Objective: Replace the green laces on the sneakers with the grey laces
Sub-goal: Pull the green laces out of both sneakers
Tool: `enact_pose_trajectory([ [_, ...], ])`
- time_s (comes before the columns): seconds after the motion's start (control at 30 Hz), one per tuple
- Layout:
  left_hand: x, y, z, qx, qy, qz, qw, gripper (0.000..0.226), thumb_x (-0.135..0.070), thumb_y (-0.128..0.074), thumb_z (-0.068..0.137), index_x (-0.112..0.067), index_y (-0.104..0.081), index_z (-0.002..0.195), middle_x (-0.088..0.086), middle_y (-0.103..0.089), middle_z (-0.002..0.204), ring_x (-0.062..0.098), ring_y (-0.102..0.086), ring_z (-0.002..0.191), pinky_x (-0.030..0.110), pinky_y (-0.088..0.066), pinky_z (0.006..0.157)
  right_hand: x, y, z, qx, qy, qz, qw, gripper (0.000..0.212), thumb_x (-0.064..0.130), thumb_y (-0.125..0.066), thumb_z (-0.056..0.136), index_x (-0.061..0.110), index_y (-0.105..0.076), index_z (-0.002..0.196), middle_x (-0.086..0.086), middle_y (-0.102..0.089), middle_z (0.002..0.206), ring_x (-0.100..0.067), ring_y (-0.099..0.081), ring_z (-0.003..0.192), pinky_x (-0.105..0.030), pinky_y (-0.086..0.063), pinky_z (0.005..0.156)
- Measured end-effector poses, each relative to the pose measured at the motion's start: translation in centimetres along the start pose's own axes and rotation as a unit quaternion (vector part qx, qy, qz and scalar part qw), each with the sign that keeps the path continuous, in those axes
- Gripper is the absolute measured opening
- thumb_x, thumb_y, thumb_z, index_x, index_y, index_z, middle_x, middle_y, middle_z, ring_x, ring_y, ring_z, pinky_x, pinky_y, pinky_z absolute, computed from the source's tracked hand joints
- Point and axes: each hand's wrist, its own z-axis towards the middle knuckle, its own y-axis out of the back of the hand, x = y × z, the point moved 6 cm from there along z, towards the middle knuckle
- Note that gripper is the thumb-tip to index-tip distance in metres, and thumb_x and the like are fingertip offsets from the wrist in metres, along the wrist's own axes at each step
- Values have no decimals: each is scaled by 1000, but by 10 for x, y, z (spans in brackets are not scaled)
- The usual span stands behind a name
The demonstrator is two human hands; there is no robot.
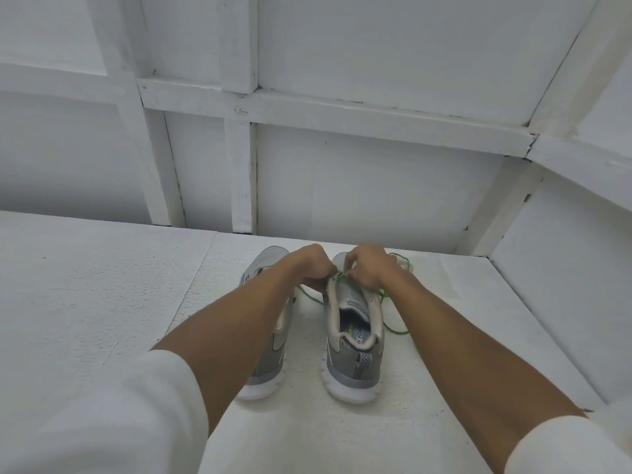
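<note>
- The green lace (pixel 342 274) shows as a short bright stretch at the centre of the frame, right between the fingertips of the two hands and over the lacing area of the right-hand sneaker (pixel 352 357).
- The left hand (pixel 309 268) has its fingers curled down and pinches the lace at the sneaker's left edge. A strand of the same lace runs out below this hand and lies on the surface in the gap between the two shoes.
- The right hand (pixel 371 268) is also curled, knuckles up, with its fingertips pinching the lace just beside those of the left hand. The exact eyelet they work at is hidden under the fingers.
- More of the lace trails loose to the right of this sneaker, with one loop near the toe and another curving down beside the shoe's collar.
- The right-hand sneaker is grey with a white sole and stands upright, its heel toward the bottom of the frame and its opening in view.
- The left-hand sneaker (pixel 270 364) stands just beside it and points the same way. The left forearm crosses over its middle, so its lacing cannot be seen.
- Both forearms reach up from the lower corners, each ending in a white sleeve (pixel 136 405).
- The shoes stand on a white textured surface (pixel 102 302), which meets a white panelled wall (pixel 376 183) across the upper half of the frame.
</note>
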Motion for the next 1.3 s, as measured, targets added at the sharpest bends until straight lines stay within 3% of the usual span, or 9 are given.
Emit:
enact_pose_trajectory([
  [0.17,1,3,2,-2,-1,0,1000,26,-6,-55,86,13,-66,100,26,-71,93,36,-72,86,47,-58,84,-6,29,-5,-80,-30,-43,995,10,25,-62,90,28,-71,91,5,-64,99,-24,-48,113,-43,-39,97],
  [0.33,2,4,2,4,-4,-7,1000,24,-5,-54,88,13,-66,100,28,-71,95,36,-72,87,46,-58,84,-38,57,-14,-187,-146,-79,968,31,9,-50,85,21,-64,110,-4,-55,114,-29,-44,113,-44,-33,93],
  [0.47,2,3,4,3,-5,2,1000,20,-5,-56,86,10,-67,94,28,-71,95,36,-72,88,46,-58,85,-18,41,-8,-108,-52,-26,992,44,21,-56,86,27,-54,129,-3,-47,136,-30,-37,129,-46,-34,102],
  [0.6,2,4,4,0,-3,3,1000,16,-4,-57,86,6,-68,91,24,-72,89,33,-73,87,44,-58,84,8,3,-6,14,4,-57,998,18,29,-63,85,33,-68,102,2,-55,123,-26,-34,130,-48,-33,105],
  [0.73,4,4,5,3,-7,-8,1000,22,-4,-57,88,12,-67,99,25,-71,92,34,-72,88,44,-58,84,-3,19,-6,-47,-36,-51,997,13,24,-57,89,30,-68,92,3,-63,110,-25,-43,121,-46,-36,102],
  [0.9,3,3,6,7,-9,-8,1000,25,-4,-55,90,14,-65,104,28,-70,96,36,-71,90,45,-58,85,-43,64,-8,-188,-137,-60,971,28,9,-48,86,21,-63,106,-4,-58,112,-31,-45,113,-44,-35,94],
  [1.03,4,2,8,6,-7,1,1000,26,-6,-55,91,14,-66,104,27,-70,95,37,-71,92,46,-58,86,-19,41,-1,-84,-41,9,996,55,17,-59,84,26,-45,136,-2,-52,132,-29,-47,122,-43,-40,101],
  [1.13,3,3,7,9,-7,2,1000,24,-3,-56,89,13,-67,104,24,-69,89,36,-71,92,44,-58,86,5,10,-2,10,19,12,1000,35,25,-68,81,30,-64,116,2,-60,123,-24,-54,116,-38,-43,100],
  [1.3,3,3,9,5,-10,0,1000,24,-3,-57,90,12,-67,106,26,-71,98,34,-72,92,44,-58,86,2,12,-3,-27,7,3,1000,7,15,-64,85,20,-68,85,-3,-66,99,-24,-61,93,-30,-50,79],
])
